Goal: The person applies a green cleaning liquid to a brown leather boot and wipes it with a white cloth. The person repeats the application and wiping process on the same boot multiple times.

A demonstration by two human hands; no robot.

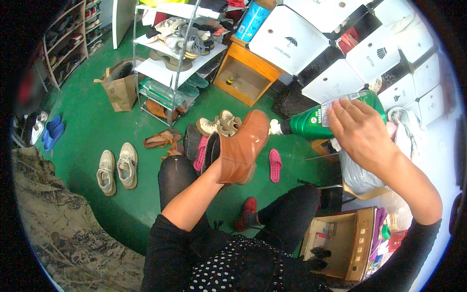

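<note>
A brown leather ankle boot is raised over my lap, toe up. My left forearm runs into its dark-lined opening, so my left hand is hidden inside the boot; the fingers cannot be seen. With my right hand I grip a green plastic bottle, lying nearly level with its neck towards the boot. A whitish lump at the bottle's black neck is at or very near the toe of the boot; whether they touch is unclear. Beneath the boot are cream lace-up shoes and a pink slipper.
Beige sneakers and brown sandals lie on the green floor. A metal-framed rack stands ahead, beside a paper bag and a wooden cabinet. White storage cubes, a plastic bag and a box are at right.
</note>
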